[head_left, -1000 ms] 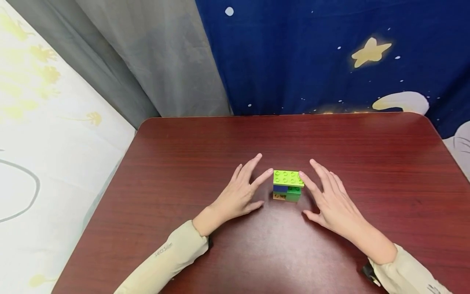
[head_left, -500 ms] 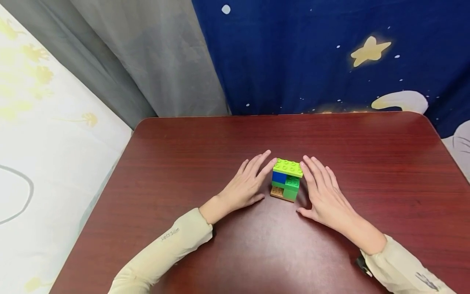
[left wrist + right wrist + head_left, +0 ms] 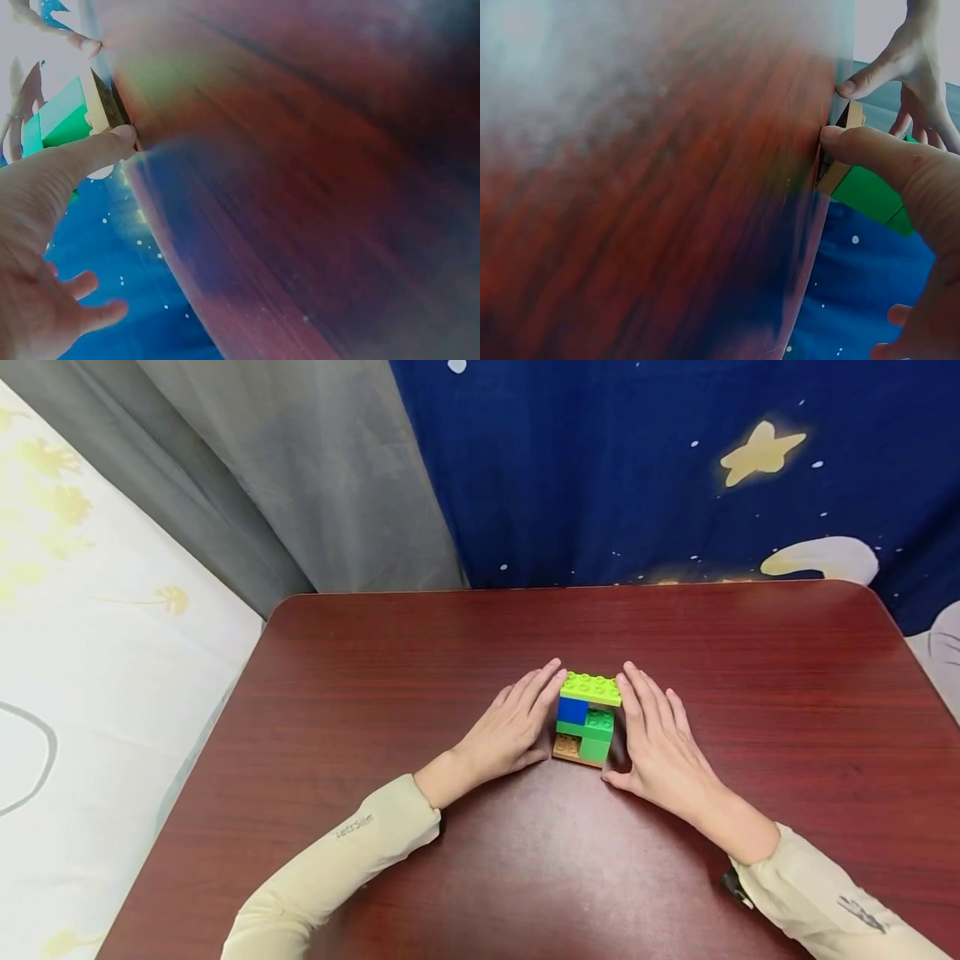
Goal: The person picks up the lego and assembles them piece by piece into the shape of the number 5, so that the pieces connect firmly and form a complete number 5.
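Observation:
Between my two hands stands a small stack of toy building bricks. A lime-green brick (image 3: 591, 688) tops it, above a blue brick (image 3: 572, 710), green bricks (image 3: 595, 749) and a tan base piece (image 3: 566, 747). The left hand (image 3: 504, 732) lies along the stack's left side, its index fingertip at the lime brick's left end. On the other side, the right hand (image 3: 667, 752) has its index fingertip at the right end. Fingers on both hands look straight. Thumbs are low, by the tan base (image 3: 99, 101); its dark underside shows in the wrist views.
The stack is on a dark red-brown wooden table (image 3: 420, 643). Behind it hang a grey curtain (image 3: 315, 477) and a blue starry curtain (image 3: 600, 468). A white patterned cloth (image 3: 112, 693) is at the left.
Both hands have moved in closer to the stack's sides, thumbs nearer its base. More of the stack's front face shows, and its top appears farther back.

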Available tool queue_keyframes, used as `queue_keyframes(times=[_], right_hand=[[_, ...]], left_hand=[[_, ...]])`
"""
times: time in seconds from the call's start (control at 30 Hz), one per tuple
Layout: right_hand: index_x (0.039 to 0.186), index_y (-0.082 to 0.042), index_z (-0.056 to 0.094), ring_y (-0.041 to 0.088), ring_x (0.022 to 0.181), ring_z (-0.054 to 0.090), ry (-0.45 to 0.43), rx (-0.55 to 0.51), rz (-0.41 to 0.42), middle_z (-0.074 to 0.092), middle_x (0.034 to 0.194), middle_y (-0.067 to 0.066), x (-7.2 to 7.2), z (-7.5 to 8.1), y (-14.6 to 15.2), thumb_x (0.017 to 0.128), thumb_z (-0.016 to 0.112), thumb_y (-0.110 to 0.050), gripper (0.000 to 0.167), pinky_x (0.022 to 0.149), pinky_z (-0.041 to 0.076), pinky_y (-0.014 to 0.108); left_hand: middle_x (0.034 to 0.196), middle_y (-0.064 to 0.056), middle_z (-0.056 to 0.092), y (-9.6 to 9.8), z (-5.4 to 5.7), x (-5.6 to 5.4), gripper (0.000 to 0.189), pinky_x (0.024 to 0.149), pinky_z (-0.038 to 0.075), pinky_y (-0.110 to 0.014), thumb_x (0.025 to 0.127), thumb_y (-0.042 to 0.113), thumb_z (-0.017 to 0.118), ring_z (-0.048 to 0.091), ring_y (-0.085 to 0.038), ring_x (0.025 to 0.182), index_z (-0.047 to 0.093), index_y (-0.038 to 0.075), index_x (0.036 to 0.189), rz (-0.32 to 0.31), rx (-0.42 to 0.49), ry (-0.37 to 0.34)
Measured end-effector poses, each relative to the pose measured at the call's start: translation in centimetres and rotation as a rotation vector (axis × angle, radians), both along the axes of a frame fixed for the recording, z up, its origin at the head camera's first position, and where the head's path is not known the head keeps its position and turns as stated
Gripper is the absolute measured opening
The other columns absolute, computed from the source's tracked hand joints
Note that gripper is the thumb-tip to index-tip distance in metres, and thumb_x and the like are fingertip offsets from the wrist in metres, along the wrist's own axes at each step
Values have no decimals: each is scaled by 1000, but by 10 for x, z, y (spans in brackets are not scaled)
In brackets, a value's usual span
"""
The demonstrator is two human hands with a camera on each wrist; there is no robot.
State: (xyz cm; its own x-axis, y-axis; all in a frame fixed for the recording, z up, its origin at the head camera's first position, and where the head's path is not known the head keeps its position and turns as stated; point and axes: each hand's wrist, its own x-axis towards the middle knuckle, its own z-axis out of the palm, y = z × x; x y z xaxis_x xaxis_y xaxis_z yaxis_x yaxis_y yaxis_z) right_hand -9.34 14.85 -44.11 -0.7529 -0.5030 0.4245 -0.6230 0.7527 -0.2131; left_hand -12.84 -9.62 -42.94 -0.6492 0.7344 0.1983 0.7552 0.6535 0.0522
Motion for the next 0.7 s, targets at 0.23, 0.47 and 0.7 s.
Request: queue_keyframes(times=[0.23, 0.47, 0.7], right_hand=[[146, 1, 7, 42, 129, 25, -29, -31, -11, 5, 152, 19, -4, 0, -2, 45, 92, -38, 137, 96, 24, 63], [145, 1, 10, 43, 129, 25, -27, -33, -9, 5, 152, 19, -10, 1, 1, 45, 90, -41, 135, 96, 23, 63], [145, -1, 12, 43, 128, 24, -79, -10, 2, 3, 153, 17, -18, 5, 8, 45, 88, -47, 135, 97, 22, 63]], left_hand=[[154, -14, 0, 3, 2, -2, 122, 88, 41, -37, 72, 48, 75, 27, -25, 131, -9, 0, 146, -6, -46, 11], [154, -14, -1, 5, 2, -5, 122, 95, 35, -39, 72, 54, 73, 25, -24, 132, -8, -1, 146, -15, -58, 24], [154, -15, 0, 8, 2, -9, 130, 100, 32, -42, 66, 62, 73, 22, -25, 134, -9, -1, 146, -14, -55, -7]])
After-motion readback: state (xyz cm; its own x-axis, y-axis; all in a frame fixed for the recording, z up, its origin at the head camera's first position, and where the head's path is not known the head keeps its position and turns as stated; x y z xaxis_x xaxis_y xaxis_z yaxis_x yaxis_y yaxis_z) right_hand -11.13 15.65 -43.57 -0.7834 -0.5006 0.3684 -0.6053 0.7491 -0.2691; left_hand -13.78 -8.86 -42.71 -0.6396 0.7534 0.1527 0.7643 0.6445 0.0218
